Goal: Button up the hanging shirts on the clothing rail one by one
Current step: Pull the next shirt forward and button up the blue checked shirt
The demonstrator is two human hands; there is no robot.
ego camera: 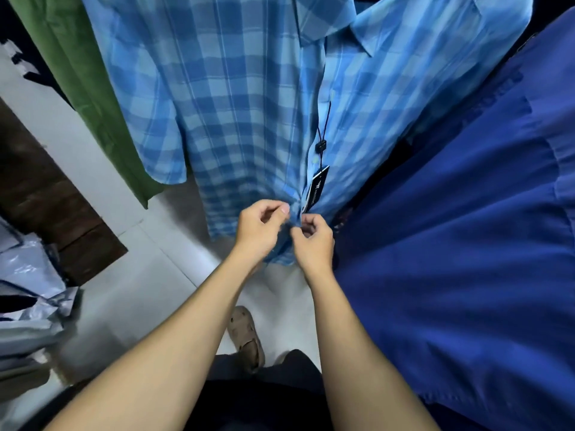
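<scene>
Pinching the checked shirt [236, 126] placket near its hem: left hand [259, 230], right hand [312, 239].

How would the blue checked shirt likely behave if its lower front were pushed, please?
Probably floppy: the checked shirt puckers where the left hand and right hand pinch its front edges. Likely light and apt to swing, as it hangs free above the floor.

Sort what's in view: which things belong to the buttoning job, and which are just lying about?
Job: checked shirt, pinched near its hem by the left hand and right hand; dark blue shirt hanging beside it.
Lying about: grey plastic bags on the floor; green garment, type unclear.
</scene>
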